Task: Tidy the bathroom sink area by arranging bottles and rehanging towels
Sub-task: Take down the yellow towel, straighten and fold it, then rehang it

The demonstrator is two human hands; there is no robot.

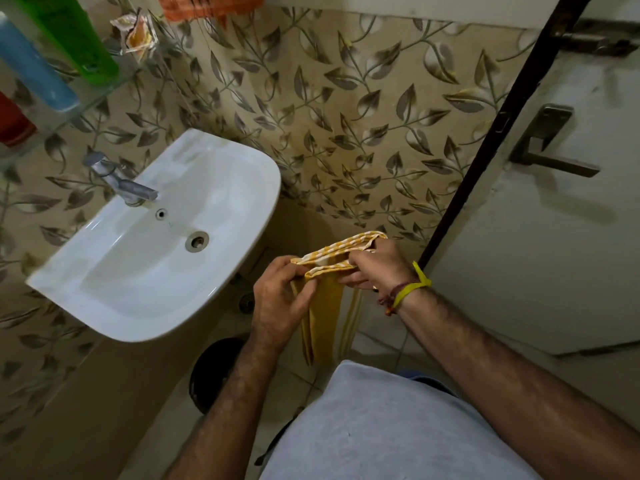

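Note:
A yellow towel with white stripes (329, 306) hangs folded between both hands, right of the white sink (214, 161). My left hand (280, 299) pinches its near upper edge. My right hand (377, 265), with a yellow band on the wrist, grips the far upper edge. The towel's lower part hangs down toward the floor. On the glass shelf (104, 95) at the upper left stand a green bottle (72, 36), a blue bottle (34, 71) and a red one (14, 123). An orange towel (207, 6) hangs at the top edge.
A metal tap (121, 181) sits at the sink's back. Crumpled wrappers (136, 32) lie on the shelf's end. A white door (540, 202) with a lever handle (550, 150) stands to the right. A dark round object (211, 372) is on the floor under the sink.

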